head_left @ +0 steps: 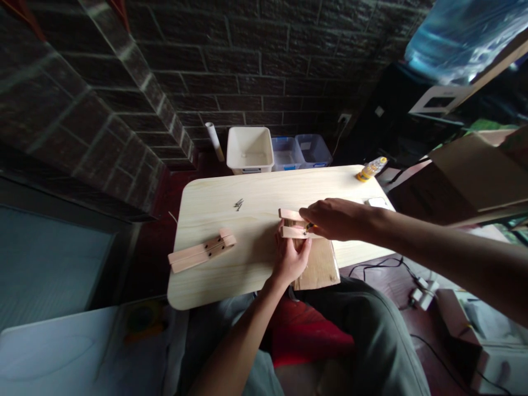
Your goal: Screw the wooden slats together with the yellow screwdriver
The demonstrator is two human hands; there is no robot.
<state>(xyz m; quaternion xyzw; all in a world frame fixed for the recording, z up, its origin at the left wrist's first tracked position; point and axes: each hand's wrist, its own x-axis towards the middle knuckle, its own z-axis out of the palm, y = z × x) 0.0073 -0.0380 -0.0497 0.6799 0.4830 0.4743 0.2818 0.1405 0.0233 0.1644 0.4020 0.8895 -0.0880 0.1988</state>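
Note:
My left hand [292,260] grips a small assembly of pale wooden strips [292,232] from the near side, fingers and thumb closed on it. The assembly sits over a wooden board [317,267] at the table's near edge. My right hand [330,219] is closed around a screwdriver [311,225], mostly hidden in the fist. Its short visible part, black and yellow, points down to a dark screw [305,233] in the near strip. To the left lies another wooden piece [202,252] with several dark screws in it. Several loose screws [238,204] rest farther back.
The light wooden table [247,264] has a clear bottle with yellow ends [371,169] and a white object [377,203] at its right. Behind it stand a white bin [249,148] and two bluish bins [312,149]. Cables and a power strip [424,294] lie on the floor at right.

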